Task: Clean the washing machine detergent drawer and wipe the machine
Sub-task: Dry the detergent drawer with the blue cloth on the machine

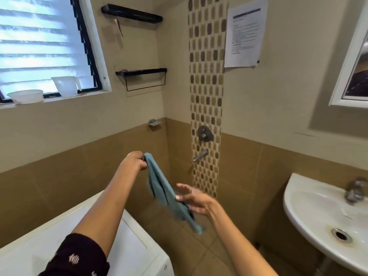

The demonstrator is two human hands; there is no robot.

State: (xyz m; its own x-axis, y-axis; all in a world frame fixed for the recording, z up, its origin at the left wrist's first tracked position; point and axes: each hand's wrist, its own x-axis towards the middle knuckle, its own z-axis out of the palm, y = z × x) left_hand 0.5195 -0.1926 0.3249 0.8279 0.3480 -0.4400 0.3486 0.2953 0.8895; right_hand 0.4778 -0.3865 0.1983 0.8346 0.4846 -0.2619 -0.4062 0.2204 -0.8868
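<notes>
Standing under left forearm: white washing machine (127, 246). White basin (294, 216) low, right of right hand (194, 200); its tap blurred. Window (39, 42) above left hand (135, 161); bowl (25, 96) and jug (65, 85) on sill. Blue cloth (163, 188) hanging slantwise between hands, over floor, beside machine's far end. Left hand gripping cloth's top end. Right hand fingers spread, palm against cloth's lower part. Wall tap (200, 155) beyond hands.

Count: 1 blue fabric cloth (159, 182); 2 black metal wall shelves (131, 13) (141, 71); 1 white ceramic basin (310, 206); 1 white washing machine (131, 246).
</notes>
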